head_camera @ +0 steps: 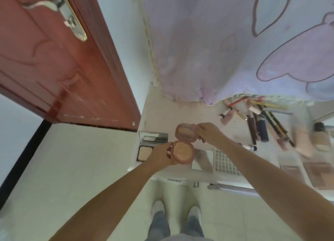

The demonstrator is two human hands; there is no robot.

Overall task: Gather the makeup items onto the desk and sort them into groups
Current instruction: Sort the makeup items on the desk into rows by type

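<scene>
Above the near left part of the white tabletop (159, 105), a round pink plastic powder compact (183, 151) is hanging open between both hands. Its base is showing a pale peach disc of pressed powder, and its hinged lid (186, 132) is standing back toward the wall with a light inner face; the two rounds are lining up along an axis running from the person away to the far edge.

The left hand (160, 155) is reaching in from the lower left with the forearm stretched out, its fingers (169, 147) wrapping the left rim of the base and gripping it. The right hand (210, 133) is coming in from the lower right, its fingers (200, 128) pinching the right edge of the lid.

Just left of the compact, a square silver-framed powder case (152, 145) is lying open on the tabletop, its mirror half pointing toward the wall. Farther right, a loose cluster of pencils, tubes and lipsticks (260, 121) is lying mostly on diagonals, well apart from the hands. Blurred beige foundation bottles (303, 139) and flat brown eyeshadow palettes (318, 174) are sitting at the right edge. A lilac cartoon-print cloth (216, 51) is hanging over the far side, and a red-brown wooden door (54, 60) is standing on the left.
</scene>
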